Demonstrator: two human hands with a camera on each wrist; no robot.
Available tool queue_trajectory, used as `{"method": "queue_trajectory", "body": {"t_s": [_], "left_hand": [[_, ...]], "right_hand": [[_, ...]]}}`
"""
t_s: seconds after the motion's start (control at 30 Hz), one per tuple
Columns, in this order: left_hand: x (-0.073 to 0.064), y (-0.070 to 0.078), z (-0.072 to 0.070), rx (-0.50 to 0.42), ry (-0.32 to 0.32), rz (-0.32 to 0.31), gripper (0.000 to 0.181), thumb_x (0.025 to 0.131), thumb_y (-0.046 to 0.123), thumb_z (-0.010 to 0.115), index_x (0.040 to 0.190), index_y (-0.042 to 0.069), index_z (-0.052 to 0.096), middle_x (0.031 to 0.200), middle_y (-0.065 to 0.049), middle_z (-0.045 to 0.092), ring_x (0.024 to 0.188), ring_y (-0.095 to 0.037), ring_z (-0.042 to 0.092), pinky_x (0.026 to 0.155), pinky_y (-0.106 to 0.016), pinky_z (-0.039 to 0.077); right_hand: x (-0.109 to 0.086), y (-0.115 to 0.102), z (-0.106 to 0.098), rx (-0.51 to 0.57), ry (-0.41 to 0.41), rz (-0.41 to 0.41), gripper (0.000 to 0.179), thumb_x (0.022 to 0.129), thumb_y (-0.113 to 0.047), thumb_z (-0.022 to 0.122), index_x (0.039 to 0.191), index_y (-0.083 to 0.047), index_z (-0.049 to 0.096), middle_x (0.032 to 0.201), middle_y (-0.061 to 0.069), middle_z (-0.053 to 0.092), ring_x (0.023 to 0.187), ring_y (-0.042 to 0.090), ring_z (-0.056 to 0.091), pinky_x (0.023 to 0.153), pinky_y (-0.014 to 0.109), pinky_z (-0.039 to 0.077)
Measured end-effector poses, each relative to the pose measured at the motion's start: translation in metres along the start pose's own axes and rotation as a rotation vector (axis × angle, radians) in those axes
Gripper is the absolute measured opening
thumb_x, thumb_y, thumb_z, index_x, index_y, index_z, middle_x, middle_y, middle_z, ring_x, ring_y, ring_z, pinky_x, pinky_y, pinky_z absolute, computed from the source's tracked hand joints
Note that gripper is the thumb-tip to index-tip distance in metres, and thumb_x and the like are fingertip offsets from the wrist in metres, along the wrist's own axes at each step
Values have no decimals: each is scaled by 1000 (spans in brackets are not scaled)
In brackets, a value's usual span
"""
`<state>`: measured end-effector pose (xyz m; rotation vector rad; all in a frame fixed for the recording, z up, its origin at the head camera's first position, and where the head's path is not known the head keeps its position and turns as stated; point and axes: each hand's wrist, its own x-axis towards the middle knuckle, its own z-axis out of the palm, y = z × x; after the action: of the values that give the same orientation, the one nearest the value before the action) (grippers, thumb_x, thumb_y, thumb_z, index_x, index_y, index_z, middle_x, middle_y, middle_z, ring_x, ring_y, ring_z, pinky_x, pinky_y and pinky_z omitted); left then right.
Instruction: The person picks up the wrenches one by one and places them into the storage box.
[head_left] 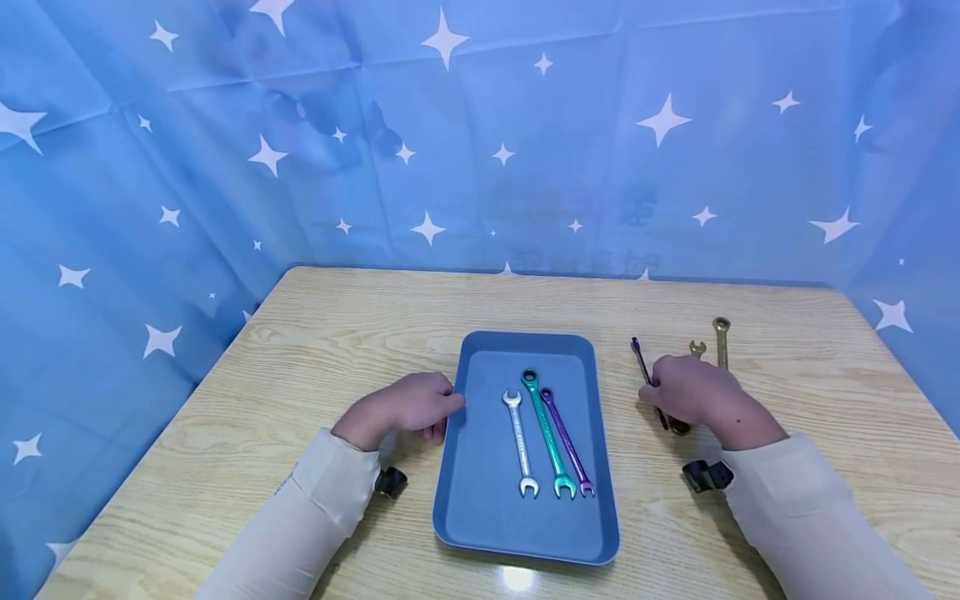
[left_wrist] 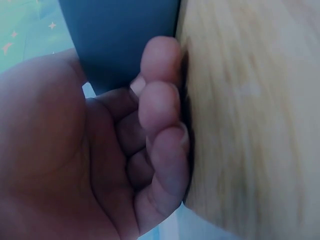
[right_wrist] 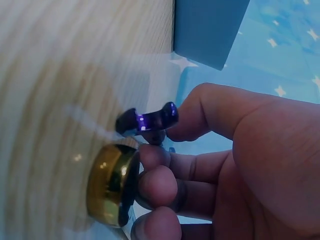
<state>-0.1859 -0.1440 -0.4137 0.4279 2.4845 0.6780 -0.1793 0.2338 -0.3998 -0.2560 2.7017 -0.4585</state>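
Note:
On the blue tray (head_left: 480, 508) lie a silver wrench (head_left: 520, 442), a green wrench (head_left: 551, 442) and a purple wrench (head_left: 567, 442), side by side. My left hand (head_left: 416, 402) holds the tray's left edge, thumb at the rim and fingers curled low against the outer wall. Right of the tray, my right hand (head_left: 693, 390) pinches a dark purple wrench (right_wrist: 150, 120) between thumb and index finger. Its open jaw end faces the right wrist camera. Close beneath those fingers is the ring end of a gold wrench (right_wrist: 112, 185), and two gold shafts (head_left: 722, 337) stick out beyond the hand.
A light wooden table (head_left: 337, 333) carries everything. Behind it and along its sides hangs a blue cloth (head_left: 465, 150) with white stars. Each wrist wears a small black camera mount (head_left: 705, 477) at the sleeve cuff.

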Motion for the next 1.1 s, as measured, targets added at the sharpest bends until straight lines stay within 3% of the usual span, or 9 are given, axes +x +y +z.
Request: {"method": "queue_trajectory", "body": {"t_s": [0.3, 0.67, 0.9, 1.1], "left_hand": [[0, 0, 1, -3, 4, -3, 46, 100, 30, 43, 66, 13, 67, 57, -1, 67, 50, -15, 58, 50, -27, 41], [0, 0, 0, -18, -3, -14, 44, 101, 29, 44, 67, 11, 65, 58, -1, 67, 51, -15, 59, 51, -27, 42], [0, 1, 0, -22, -1, -13, 44, 101, 29, 43, 67, 11, 65, 58, -1, 67, 51, -15, 58, 51, -27, 42], [1, 1, 0, -12, -2, -14, 45, 101, 29, 43, 67, 12, 66, 57, -1, 67, 51, -15, 58, 51, -27, 42]], "right_hand": [[0, 1, 0, 5, 0, 2, 32, 100, -20, 51, 69, -11, 56, 51, -3, 46, 43, 11, 40, 47, 29, 35], [1, 2, 1, 19, 30, -7, 39, 104, -22, 50, 67, -10, 56, 50, -3, 45, 42, 11, 39, 47, 30, 35], [2, 1, 1, 34, 97, -71, 38, 102, -15, 49, 66, -9, 58, 47, -2, 44, 40, 12, 40, 49, 31, 36], [4, -3, 1, 114, 156, -101, 39, 101, -16, 52, 63, -10, 55, 50, -3, 40, 43, 13, 38, 47, 31, 36]]}}
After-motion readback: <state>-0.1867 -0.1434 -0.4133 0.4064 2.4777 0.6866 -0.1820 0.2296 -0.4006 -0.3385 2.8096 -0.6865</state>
